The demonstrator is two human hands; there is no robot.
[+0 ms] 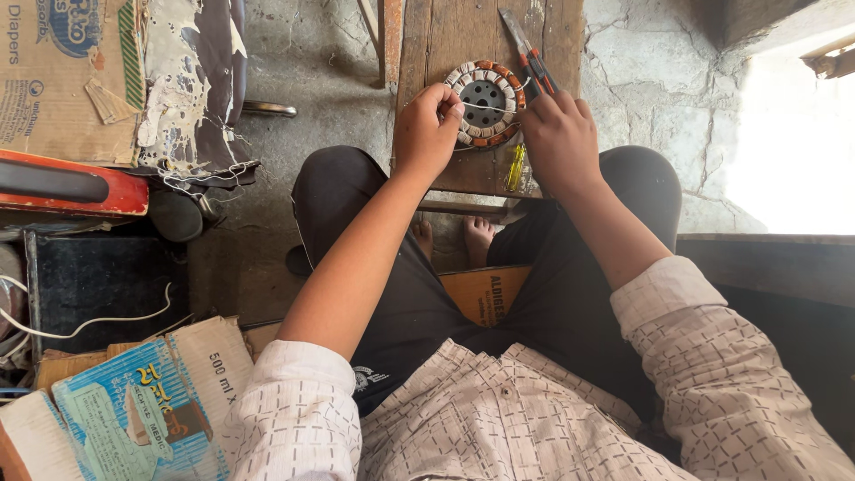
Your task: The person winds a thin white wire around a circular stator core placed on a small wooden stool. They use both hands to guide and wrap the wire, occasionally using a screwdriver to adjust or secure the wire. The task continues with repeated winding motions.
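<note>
Stator coil [484, 102] on wooden bench [445, 44]

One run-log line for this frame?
left hand: pinches thread at wound coil ring | right hand: holds pliers | ring on wooden board

I sit in a rough repair workshop; a worn wooden bench [472, 53] on cracked concrete floor [650, 80]; pliers [531, 55] beside a wound motor stator [485, 102]; cardboard boxes [53, 71] and loose wire [98, 319] lie around me.

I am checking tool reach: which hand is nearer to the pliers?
Right. The right hand touches the pliers; the left hand is farther left, at the round coil.
</note>
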